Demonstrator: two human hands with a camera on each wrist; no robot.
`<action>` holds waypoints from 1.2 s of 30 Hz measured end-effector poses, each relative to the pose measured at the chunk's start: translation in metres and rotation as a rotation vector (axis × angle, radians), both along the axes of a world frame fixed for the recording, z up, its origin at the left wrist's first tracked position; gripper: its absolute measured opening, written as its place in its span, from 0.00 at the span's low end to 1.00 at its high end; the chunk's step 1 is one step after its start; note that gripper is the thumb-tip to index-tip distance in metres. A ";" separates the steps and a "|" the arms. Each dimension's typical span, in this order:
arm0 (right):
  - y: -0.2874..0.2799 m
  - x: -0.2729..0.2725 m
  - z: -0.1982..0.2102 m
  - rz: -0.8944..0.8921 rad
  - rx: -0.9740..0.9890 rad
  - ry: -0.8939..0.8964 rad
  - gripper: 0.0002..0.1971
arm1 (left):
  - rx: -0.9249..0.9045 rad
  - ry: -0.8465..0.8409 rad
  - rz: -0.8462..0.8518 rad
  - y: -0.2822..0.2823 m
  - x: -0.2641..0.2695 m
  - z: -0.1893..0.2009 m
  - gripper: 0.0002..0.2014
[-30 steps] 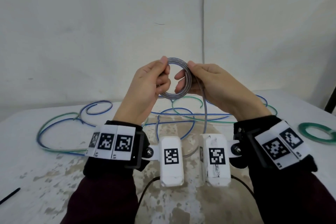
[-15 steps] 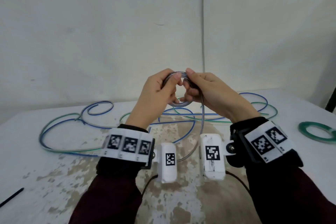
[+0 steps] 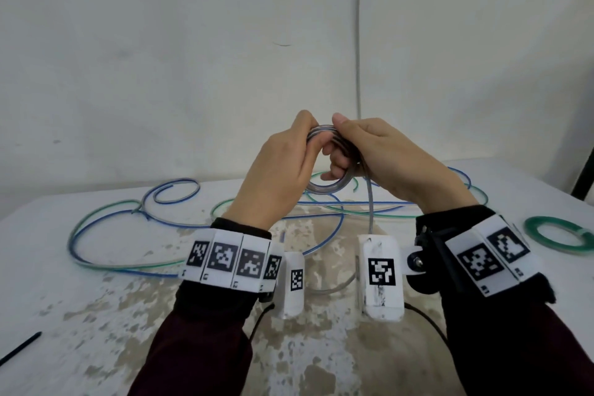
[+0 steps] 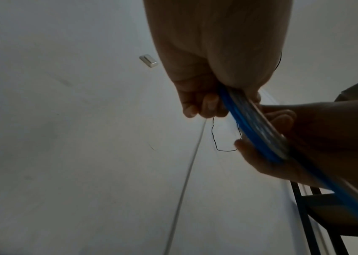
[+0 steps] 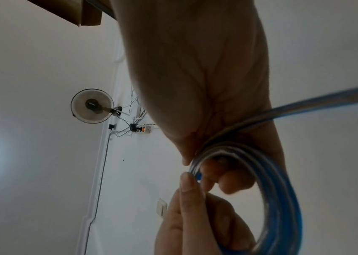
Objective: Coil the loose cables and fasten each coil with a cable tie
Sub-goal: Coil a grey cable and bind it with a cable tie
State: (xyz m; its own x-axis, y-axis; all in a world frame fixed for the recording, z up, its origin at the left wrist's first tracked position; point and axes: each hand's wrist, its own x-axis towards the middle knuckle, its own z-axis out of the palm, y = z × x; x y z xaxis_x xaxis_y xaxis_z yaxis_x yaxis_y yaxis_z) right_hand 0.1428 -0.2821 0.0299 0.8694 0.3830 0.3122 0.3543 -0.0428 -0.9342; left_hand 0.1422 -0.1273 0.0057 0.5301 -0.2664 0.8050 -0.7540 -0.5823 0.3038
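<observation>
Both hands hold a small coil of grey-blue cable up above the table. My left hand grips the coil's top left, thumb over the strands. My right hand pinches its top right, fingers curled through the ring. The cable's loose tail hangs down from the right hand toward the table. In the left wrist view the coil looks bright blue between both hands. In the right wrist view the coil curves under my right palm, and left fingertips touch its end.
Loose blue and green cables sprawl over the worn white table. A finished green coil lies at the right edge. A black cable tie lies at the near left. A white wall stands close behind.
The coil has turned from facing me to nearly edge-on and flatter. Both hands dropped slightly and closed together over its top.
</observation>
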 end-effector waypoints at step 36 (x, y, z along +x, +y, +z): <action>-0.010 0.001 0.002 -0.035 -0.148 -0.201 0.16 | -0.088 0.343 -0.173 0.003 -0.008 0.008 0.16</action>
